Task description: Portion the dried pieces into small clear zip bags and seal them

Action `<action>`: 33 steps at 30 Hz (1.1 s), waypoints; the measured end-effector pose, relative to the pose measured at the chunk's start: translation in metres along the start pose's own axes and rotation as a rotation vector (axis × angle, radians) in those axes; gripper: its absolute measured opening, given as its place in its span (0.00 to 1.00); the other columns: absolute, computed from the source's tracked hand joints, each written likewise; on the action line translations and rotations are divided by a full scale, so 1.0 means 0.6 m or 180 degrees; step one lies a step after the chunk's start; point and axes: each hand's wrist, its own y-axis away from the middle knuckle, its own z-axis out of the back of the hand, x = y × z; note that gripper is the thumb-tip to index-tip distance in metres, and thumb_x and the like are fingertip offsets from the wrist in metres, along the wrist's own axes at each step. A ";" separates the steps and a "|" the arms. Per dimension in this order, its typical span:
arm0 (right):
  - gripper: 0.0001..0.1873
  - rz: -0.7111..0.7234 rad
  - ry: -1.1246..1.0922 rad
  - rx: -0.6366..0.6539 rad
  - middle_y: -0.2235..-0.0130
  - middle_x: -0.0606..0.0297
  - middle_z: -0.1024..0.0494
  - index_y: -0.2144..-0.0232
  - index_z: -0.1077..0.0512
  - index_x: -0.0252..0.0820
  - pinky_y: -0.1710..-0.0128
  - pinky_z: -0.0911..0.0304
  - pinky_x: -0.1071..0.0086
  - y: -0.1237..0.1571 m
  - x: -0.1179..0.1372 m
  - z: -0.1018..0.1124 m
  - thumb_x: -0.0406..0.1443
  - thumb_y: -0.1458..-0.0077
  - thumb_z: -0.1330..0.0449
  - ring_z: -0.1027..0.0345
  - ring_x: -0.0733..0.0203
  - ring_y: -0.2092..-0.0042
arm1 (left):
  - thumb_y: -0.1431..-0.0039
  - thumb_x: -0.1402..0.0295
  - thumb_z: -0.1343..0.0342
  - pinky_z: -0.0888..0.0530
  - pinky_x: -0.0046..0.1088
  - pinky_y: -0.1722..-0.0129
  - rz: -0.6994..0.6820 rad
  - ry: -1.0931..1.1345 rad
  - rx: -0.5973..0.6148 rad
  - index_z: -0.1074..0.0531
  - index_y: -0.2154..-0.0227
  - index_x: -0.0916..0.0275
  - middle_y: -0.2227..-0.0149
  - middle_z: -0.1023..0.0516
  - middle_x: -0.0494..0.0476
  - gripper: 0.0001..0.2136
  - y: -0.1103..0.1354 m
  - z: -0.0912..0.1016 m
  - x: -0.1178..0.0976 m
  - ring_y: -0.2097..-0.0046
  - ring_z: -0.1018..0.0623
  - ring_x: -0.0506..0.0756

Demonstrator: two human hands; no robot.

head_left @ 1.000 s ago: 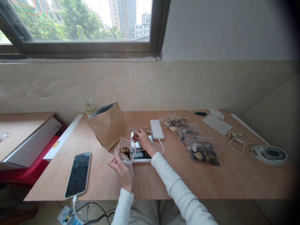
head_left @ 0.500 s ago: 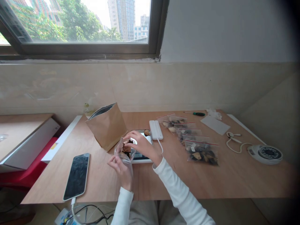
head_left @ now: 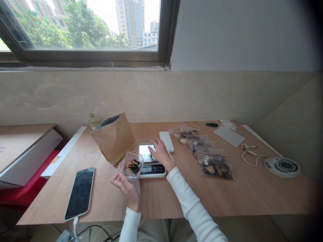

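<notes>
My left hand (head_left: 130,190) is closed on the lower part of a clear zip bag (head_left: 139,160) with a red seal line. The bag's mouth gapes upward, and dark and tan dried mushroom slices (head_left: 133,167) lie inside. Just right of it stands a small digital kitchen scale (head_left: 152,170) with a pale plate and black button panel. Over the plate's right side reaches my right hand (head_left: 162,154), fingers bent and apart. A small dark spot shows under its fingertips; I cannot tell whether it is a slice or shadow.
Behind the bag stands an open brown paper pouch (head_left: 114,137). A phone (head_left: 80,193) on a cable lies left. To the right are a white power bank (head_left: 166,141), several filled zip bags (head_left: 217,166), a screwdriver (head_left: 212,124), a white card (head_left: 229,135) and a dome camera (head_left: 282,167).
My right hand has left the bag's mouth and moved right, over the scale's plate. The bag has shifted slightly down-left in my left hand, its opening and slices now exposed.
</notes>
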 end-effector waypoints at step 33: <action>0.17 0.0078 -0.1262 -0.0210 0.42 0.57 0.36 0.47 0.34 0.47 0.39 0.46 0.55 0.114 0.140 0.066 0.37 0.38 0.49 0.45 0.55 0.38 | 0.37 0.53 0.58 0.34 0.46 0.45 0.0070 0.0039 0.0203 0.42 0.50 0.62 0.47 0.31 0.74 0.20 0.016 0.001 -0.005 0.44 0.29 0.61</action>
